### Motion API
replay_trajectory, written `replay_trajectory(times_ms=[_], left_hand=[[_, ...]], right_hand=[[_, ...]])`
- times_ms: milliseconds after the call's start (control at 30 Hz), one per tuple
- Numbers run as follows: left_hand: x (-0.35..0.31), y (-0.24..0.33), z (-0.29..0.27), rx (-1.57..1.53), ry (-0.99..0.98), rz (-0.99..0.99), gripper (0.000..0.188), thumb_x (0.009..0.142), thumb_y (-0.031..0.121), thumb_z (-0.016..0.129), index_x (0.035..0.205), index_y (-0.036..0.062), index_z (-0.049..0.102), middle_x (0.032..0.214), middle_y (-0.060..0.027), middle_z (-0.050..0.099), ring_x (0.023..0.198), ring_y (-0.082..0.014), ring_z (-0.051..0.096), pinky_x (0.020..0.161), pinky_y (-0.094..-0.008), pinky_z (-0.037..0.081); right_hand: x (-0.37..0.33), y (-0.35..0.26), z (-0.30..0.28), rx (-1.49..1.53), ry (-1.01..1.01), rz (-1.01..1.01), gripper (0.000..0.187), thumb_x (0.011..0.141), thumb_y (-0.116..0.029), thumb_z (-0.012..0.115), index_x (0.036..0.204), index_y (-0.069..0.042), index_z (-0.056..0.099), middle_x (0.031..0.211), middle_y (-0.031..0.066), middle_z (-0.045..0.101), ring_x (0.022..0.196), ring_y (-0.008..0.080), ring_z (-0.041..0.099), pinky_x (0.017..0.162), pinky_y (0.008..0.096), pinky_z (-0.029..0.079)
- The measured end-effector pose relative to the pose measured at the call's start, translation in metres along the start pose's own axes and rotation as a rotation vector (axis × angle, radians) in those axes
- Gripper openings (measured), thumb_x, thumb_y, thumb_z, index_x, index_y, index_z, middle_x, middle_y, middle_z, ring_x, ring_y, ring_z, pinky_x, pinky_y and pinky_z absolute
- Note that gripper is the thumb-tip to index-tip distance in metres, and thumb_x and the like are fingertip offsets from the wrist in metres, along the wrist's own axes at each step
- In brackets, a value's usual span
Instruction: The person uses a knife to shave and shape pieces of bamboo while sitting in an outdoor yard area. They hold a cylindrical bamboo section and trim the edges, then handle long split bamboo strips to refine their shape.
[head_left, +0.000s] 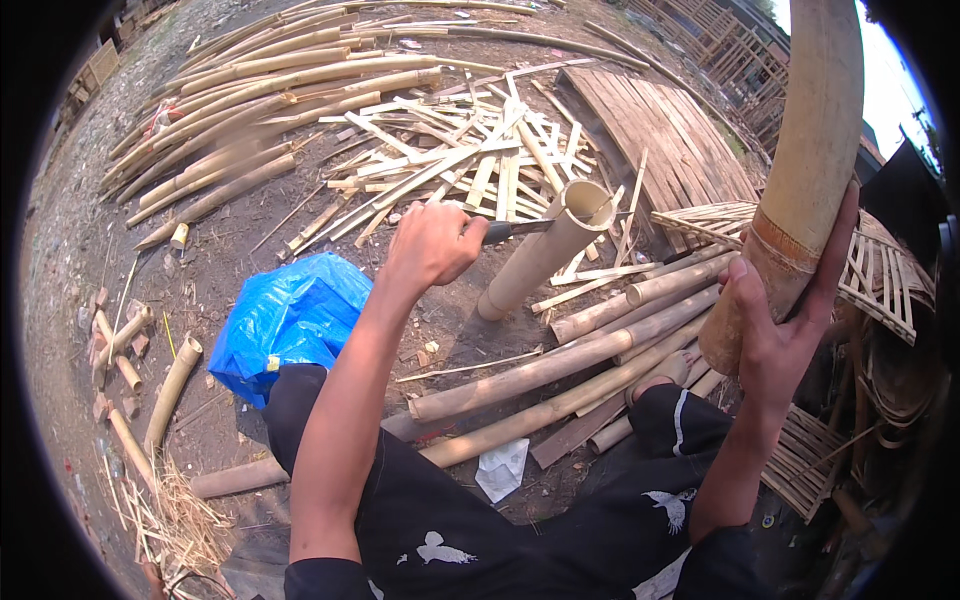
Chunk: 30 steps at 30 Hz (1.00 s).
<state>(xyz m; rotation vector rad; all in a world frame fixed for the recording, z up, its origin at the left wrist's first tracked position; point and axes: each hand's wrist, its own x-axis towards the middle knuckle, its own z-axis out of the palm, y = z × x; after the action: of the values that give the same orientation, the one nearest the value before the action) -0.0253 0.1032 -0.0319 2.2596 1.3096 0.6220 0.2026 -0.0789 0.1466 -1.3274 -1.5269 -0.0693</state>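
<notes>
My left hand (432,245) is closed around the handle of a knife (515,229) whose blade meets the open rim of an upright bamboo culm (545,255) standing tilted on the ground. My right hand (785,320) grips a thick bamboo club (805,150) raised high at the right, its lower end near my wrist. My foot (665,370) rests on bamboo poles (570,360) lying across the ground below the culm.
A blue plastic sheet (290,320) lies at the left of my knee. Long bamboo poles (250,100) are stacked at the back left, split strips (460,150) in the middle, a plank panel (660,130) and woven lattice (880,270) at the right.
</notes>
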Motion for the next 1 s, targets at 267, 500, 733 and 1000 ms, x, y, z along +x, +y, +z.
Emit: replay_trajectory(times_ms=[267, 500, 733, 1000], left_hand=[[0.015, -0.028, 0.039, 0.042, 0.115, 0.015, 0.047, 0.103, 0.032, 0.040, 0.085, 0.0021, 0.072, 0.086, -0.0259, 0.071, 0.089, -0.0422, 0.068, 0.091, -0.0550, 0.047], [0.011, -0.005, 0.018, 0.029, -0.125, -0.097, 0.088, 0.101, 0.069, 0.031, 0.072, -0.0032, 0.073, 0.074, -0.0289, 0.068, 0.079, -0.0440, 0.069, 0.082, -0.0510, 0.054], [-0.001, -0.011, 0.017, 0.249, -0.200, 0.048, 0.075, 0.074, 0.078, 0.071, 0.086, 0.0035, 0.077, 0.078, -0.0223, 0.072, 0.084, -0.0373, 0.073, 0.080, -0.0469, 0.058], [0.009, -0.019, 0.059, 0.186, -0.141, -0.019, 0.043, 0.078, 0.046, 0.082, 0.083, 0.0027, 0.077, 0.080, -0.0237, 0.072, 0.081, -0.0404, 0.072, 0.080, -0.0492, 0.057]], right_hand=[[-0.080, 0.075, 0.079, 0.003, -0.689, 0.446, 0.094, 0.081, -0.008, 0.067, 0.164, -0.028, 0.027, 0.133, 0.0273, 0.063, 0.113, 0.0275, 0.067, 0.099, 0.0387, 0.051], [-0.039, 0.035, 0.066, 0.183, -0.619, 0.332, 0.094, 0.081, 0.002, 0.069, 0.163, -0.007, 0.025, 0.152, 0.0167, 0.048, 0.125, 0.0194, 0.056, 0.104, 0.0330, 0.047], [-0.041, 0.029, 0.062, 0.129, -0.227, 0.048, 0.095, 0.084, 0.003, 0.069, 0.165, -0.012, 0.021, 0.143, 0.0192, 0.054, 0.119, 0.0265, 0.063, 0.100, 0.0375, 0.052], [-0.109, 0.096, 0.050, -0.039, -0.731, 0.353, 0.094, 0.082, -0.015, 0.074, 0.163, -0.028, 0.028, 0.130, 0.0296, 0.063, 0.117, 0.0441, 0.064, 0.101, 0.0439, 0.050]])
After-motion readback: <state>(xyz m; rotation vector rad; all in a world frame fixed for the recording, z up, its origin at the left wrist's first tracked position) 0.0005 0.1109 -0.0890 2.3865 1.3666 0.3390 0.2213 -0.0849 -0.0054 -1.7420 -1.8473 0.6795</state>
